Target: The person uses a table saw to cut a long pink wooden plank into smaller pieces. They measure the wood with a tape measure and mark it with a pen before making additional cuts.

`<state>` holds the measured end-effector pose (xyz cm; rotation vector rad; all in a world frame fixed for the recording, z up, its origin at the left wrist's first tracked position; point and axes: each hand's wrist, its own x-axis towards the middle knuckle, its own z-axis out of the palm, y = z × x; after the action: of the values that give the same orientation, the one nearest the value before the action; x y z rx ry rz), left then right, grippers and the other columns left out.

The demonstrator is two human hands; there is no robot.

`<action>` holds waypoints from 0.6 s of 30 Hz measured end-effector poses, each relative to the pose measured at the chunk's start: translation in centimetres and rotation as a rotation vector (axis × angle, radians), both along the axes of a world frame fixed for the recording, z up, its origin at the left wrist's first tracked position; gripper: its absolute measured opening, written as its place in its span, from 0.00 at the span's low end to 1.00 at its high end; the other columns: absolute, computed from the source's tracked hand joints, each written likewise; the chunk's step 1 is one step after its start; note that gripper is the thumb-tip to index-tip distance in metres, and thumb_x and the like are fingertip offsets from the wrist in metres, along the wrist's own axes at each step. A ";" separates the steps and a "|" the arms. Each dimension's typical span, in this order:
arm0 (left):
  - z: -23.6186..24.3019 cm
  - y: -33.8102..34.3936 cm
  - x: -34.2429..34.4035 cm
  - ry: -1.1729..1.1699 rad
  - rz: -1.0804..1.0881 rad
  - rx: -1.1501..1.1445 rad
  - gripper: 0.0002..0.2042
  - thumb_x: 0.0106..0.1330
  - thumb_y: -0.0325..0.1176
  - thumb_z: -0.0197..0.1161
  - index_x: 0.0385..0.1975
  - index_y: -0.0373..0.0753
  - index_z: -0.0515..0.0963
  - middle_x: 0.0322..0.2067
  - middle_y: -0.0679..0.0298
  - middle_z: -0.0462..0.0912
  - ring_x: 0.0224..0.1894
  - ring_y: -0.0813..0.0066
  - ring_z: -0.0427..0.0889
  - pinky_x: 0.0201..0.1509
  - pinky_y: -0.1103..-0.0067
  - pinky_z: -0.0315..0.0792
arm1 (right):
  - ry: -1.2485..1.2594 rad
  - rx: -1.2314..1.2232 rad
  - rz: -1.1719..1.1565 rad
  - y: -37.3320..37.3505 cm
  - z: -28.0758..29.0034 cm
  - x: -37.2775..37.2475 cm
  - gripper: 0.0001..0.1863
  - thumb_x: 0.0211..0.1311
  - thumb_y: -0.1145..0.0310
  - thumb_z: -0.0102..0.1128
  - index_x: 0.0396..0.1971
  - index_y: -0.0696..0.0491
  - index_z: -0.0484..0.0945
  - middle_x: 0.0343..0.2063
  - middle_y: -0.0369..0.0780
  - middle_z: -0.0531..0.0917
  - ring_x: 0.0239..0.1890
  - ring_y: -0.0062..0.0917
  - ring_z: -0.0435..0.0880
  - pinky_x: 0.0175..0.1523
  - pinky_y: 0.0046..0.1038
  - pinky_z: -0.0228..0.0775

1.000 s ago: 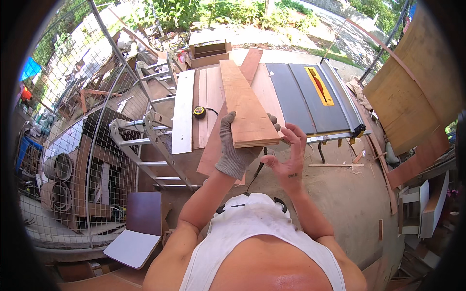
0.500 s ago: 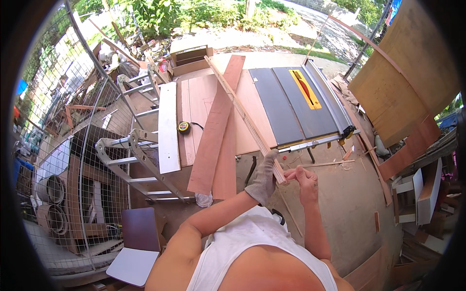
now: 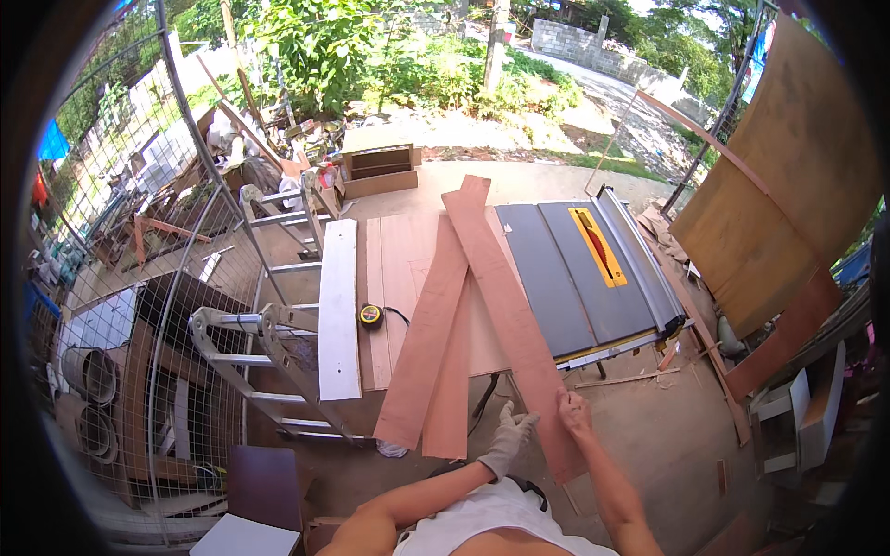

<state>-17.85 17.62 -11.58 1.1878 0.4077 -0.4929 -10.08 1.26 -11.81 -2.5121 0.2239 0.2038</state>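
Resting its near end under the bare right hand (image 3: 573,410), the long reddish-brown plywood strip (image 3: 508,306) lies across the grey table-saw worktop (image 3: 575,278); gloved left hand (image 3: 510,437) open beside it; judged light, whippy, best held two-handed at its edges.

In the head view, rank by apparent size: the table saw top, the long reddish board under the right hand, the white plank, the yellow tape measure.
1. Table saw top
2. Long reddish board under the right hand
3. White plank
4. Yellow tape measure
The first two look close.
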 end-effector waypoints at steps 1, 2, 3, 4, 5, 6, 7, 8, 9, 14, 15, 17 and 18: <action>1.4 1.0 2.8 0.034 0.026 -0.092 0.50 0.59 0.56 0.63 0.68 0.35 0.39 0.57 0.53 0.67 0.52 0.61 0.73 0.52 0.71 0.71 | -0.035 -0.016 0.025 -3.1 -1.4 -2.0 0.28 0.67 0.49 0.46 0.29 0.63 0.77 0.30 0.58 0.79 0.35 0.48 0.80 0.40 0.39 0.68; 2.4 2.3 4.7 0.069 0.054 -0.168 0.47 0.61 0.55 0.62 0.68 0.34 0.40 0.57 0.55 0.70 0.50 0.64 0.76 0.51 0.73 0.71 | -0.069 -0.017 0.050 -5.2 -2.5 -4.1 0.29 0.67 0.48 0.45 0.27 0.63 0.76 0.28 0.59 0.78 0.33 0.50 0.79 0.37 0.41 0.68; 0.5 4.0 6.8 0.050 0.139 -0.315 0.43 0.61 0.51 0.63 0.67 0.35 0.46 0.47 0.58 0.75 0.42 0.67 0.78 0.43 0.74 0.74 | 0.018 0.029 0.036 -5.5 -0.3 -6.4 0.30 0.68 0.48 0.44 0.24 0.64 0.75 0.25 0.58 0.77 0.29 0.51 0.78 0.34 0.42 0.66; -1.9 5.4 9.3 0.019 0.223 -0.470 0.40 0.60 0.47 0.65 0.66 0.36 0.52 0.38 0.61 0.80 0.35 0.69 0.81 0.35 0.74 0.76 | 0.016 -0.008 0.049 -6.3 1.1 -9.0 0.29 0.68 0.50 0.44 0.24 0.65 0.73 0.21 0.56 0.76 0.23 0.44 0.76 0.31 0.40 0.64; -2.6 6.5 12.0 -0.017 0.241 -0.514 0.34 0.61 0.45 0.64 0.62 0.34 0.58 0.38 0.60 0.80 0.36 0.69 0.81 0.37 0.73 0.77 | -0.002 0.069 0.063 -8.2 1.8 -12.1 0.29 0.69 0.50 0.44 0.23 0.65 0.71 0.17 0.54 0.71 0.18 0.35 0.69 0.27 0.39 0.61; -2.4 7.9 14.6 -0.052 0.256 -0.560 0.29 0.62 0.44 0.64 0.58 0.33 0.64 0.38 0.60 0.80 0.38 0.69 0.82 0.39 0.71 0.78 | 0.016 0.089 0.075 -10.2 2.2 -15.4 0.28 0.68 0.50 0.44 0.22 0.64 0.70 0.15 0.52 0.66 0.18 0.28 0.63 0.25 0.37 0.60; 1.0 9.0 16.3 -0.031 0.242 -0.771 0.26 0.62 0.42 0.63 0.54 0.32 0.67 0.39 0.60 0.80 0.39 0.68 0.82 0.42 0.71 0.79 | -0.043 0.042 0.056 -12.7 1.7 -19.4 0.29 0.66 0.49 0.50 0.20 0.63 0.69 0.15 0.52 0.62 0.19 0.26 0.60 0.24 0.36 0.59; 4.6 9.5 16.4 0.000 0.230 -0.972 0.22 0.63 0.39 0.63 0.50 0.31 0.70 0.39 0.60 0.81 0.40 0.67 0.83 0.44 0.70 0.79 | 0.008 0.014 0.004 -13.9 2.8 -22.9 0.26 0.63 0.50 0.54 0.22 0.63 0.71 0.15 0.51 0.66 0.20 0.25 0.64 0.26 0.34 0.62; 5.7 9.5 15.5 -0.084 0.187 -0.933 0.20 0.62 0.38 0.64 0.49 0.32 0.72 0.40 0.60 0.81 0.41 0.67 0.82 0.46 0.70 0.79 | 0.050 -0.001 -0.029 -13.9 3.7 -25.3 0.24 0.60 0.51 0.58 0.25 0.62 0.73 0.15 0.50 0.70 0.20 0.24 0.68 0.27 0.31 0.65; 11.4 -0.3 8.0 -0.340 -0.168 -1.061 0.14 0.58 0.29 0.67 0.43 0.35 0.78 0.42 0.62 0.82 0.42 0.71 0.82 0.47 0.73 0.77 | 0.336 0.253 -0.328 -18.2 -0.1 -32.2 0.35 0.48 0.62 0.69 0.57 0.55 0.68 0.39 0.41 0.83 0.42 0.29 0.81 0.50 0.31 0.73; 11.8 -2.2 5.5 -0.337 -0.245 -1.023 0.13 0.57 0.28 0.68 0.42 0.36 0.79 0.41 0.63 0.83 0.42 0.73 0.82 0.47 0.74 0.77 | 0.316 0.289 -0.329 -18.2 -1.5 -32.6 0.38 0.46 0.60 0.71 0.58 0.55 0.68 0.44 0.43 0.80 0.47 0.30 0.79 0.54 0.33 0.69; 12.6 -4.8 1.0 -0.358 -0.386 -0.929 0.12 0.54 0.26 0.69 0.39 0.37 0.81 0.39 0.65 0.83 0.42 0.77 0.81 0.47 0.75 0.76 | 0.128 0.399 -0.252 -14.0 0.6 -29.1 0.42 0.41 0.59 0.74 0.60 0.54 0.67 0.51 0.43 0.77 0.55 0.31 0.74 0.61 0.34 0.63; 13.3 -5.7 0.0 -0.370 -0.467 -0.852 0.12 0.54 0.26 0.70 0.38 0.37 0.82 0.38 0.65 0.84 0.41 0.78 0.81 0.46 0.76 0.76 | 0.148 0.394 -0.207 -14.1 -0.8 -28.3 0.41 0.41 0.60 0.75 0.59 0.52 0.68 0.51 0.41 0.78 0.54 0.30 0.75 0.60 0.33 0.65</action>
<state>-17.88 11.92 1.73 0.5035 -0.3951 -0.7326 -38.38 -12.81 -12.59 -2.0692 0.4547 0.3170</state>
